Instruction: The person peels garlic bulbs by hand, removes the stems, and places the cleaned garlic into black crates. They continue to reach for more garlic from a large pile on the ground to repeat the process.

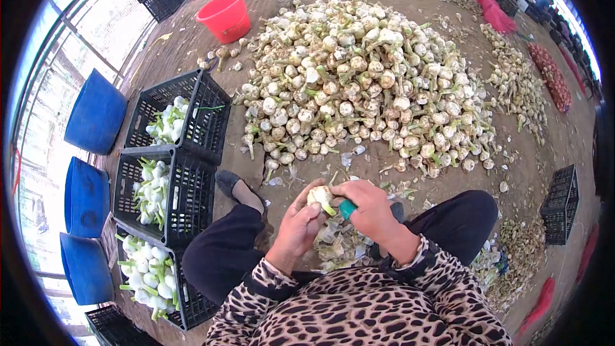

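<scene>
A garlic bulb (319,199) with a short green stem is held in the fingers of my left hand (296,225), in front of my lap. My right hand (368,210) is closed, its fingertips right at the bulb's upper side. Something green (346,209) shows at its thumb side; I cannot tell whether it is a tool handle or a wrap on the thumb. Below both hands, loose peelings and stalks (339,243) lie on the ground between my legs. Ahead rises a large heap of unpeeled garlic bulbs (359,77) with stems.
Black crates (192,198) with cleaned white garlic (150,275) line my left side, with blue tubs (88,198) beyond. A red bucket (224,16) stands behind them. At right are a black crate (560,205), red mesh sacks (549,77) and more garlic. People sit far right.
</scene>
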`<move>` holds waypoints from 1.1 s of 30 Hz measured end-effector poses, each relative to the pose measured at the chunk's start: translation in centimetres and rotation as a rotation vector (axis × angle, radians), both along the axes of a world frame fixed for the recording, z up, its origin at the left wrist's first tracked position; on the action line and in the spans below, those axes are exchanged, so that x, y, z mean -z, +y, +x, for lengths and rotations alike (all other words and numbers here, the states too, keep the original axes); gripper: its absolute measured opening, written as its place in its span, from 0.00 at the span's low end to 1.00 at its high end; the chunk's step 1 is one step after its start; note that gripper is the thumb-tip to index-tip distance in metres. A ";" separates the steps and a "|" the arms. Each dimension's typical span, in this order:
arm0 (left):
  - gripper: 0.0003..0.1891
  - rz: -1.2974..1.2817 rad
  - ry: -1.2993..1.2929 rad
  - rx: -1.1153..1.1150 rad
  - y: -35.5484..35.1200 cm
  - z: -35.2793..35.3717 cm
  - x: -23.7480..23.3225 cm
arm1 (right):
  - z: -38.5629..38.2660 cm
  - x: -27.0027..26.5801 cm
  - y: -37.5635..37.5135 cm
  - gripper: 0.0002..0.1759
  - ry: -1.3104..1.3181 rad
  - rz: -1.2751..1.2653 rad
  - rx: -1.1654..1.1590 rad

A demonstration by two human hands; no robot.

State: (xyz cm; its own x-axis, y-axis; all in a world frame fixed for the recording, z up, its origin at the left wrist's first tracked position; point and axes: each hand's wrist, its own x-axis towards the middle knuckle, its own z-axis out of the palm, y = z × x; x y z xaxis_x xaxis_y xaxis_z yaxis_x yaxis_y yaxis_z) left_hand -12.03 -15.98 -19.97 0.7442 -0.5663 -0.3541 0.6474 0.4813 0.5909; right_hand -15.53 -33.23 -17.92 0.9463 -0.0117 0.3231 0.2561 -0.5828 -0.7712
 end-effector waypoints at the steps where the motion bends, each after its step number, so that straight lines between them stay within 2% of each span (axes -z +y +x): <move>1: 0.27 0.008 -0.002 0.000 0.1 0.1 0.1 | 0.0 0.2 0.1 0.17 -0.024 -0.032 -0.003; 5: 0.27 0.100 -0.012 0.000 0.2 -0.1 -1.3 | 0.1 0.3 0.0 0.16 -0.086 -0.085 -0.045; 7: 0.26 0.157 0.013 -0.079 -0.9 -0.3 -2.2 | 0.0 0.1 0.2 0.15 -0.080 -0.191 -0.061; 8: 0.25 0.154 0.028 -0.035 -0.6 -0.2 -1.8 | -0.1 0.1 0.3 0.14 -0.077 -0.245 -0.068; 13: 0.23 0.038 0.047 0.167 0.6 -0.5 -0.7 | 1.4 0.8 -0.8 0.12 -0.044 -0.301 0.055; 15: 0.24 0.093 0.048 0.088 0.6 -0.6 -0.3 | 1.8 1.8 -2.1 0.14 0.029 -0.357 0.116; 18: 0.23 0.075 0.079 -0.002 0.4 -0.2 -0.5 | 1.3 1.1 -2.2 0.16 0.116 -0.170 0.131; 21: 0.24 0.036 0.069 -0.083 0.0 -0.3 -0.4 | 0.2 -1.7 -0.3 0.10 0.278 0.246 0.013; 24: 0.25 0.030 0.041 -0.100 -0.3 -0.4 -0.6 | -0.1 -0.4 0.5 0.13 0.113 0.177 0.046; 26: 0.26 0.042 0.022 -0.111 -0.3 -0.4 -0.1 | -0.1 -0.2 0.7 0.11 0.041 0.144 0.061; 29: 0.20 -0.077 0.096 -0.129 0.0 -0.5 -0.1 | -0.4 -0.5 1.0 0.10 -0.041 0.014 0.052; 33: 0.21 -0.076 0.088 -0.071 0.3 -0.3 0.2 | -0.3 0.0 0.6 0.14 -0.061 -0.180 0.068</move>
State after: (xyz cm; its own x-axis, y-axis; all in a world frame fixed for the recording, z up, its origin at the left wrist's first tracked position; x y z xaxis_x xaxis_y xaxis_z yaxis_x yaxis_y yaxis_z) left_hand -12.33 -15.71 -20.19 0.7514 -0.5409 -0.3779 0.6578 0.5693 0.4932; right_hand -15.81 -32.64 -17.88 0.9239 -0.0121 0.3825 0.2544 -0.7272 -0.6375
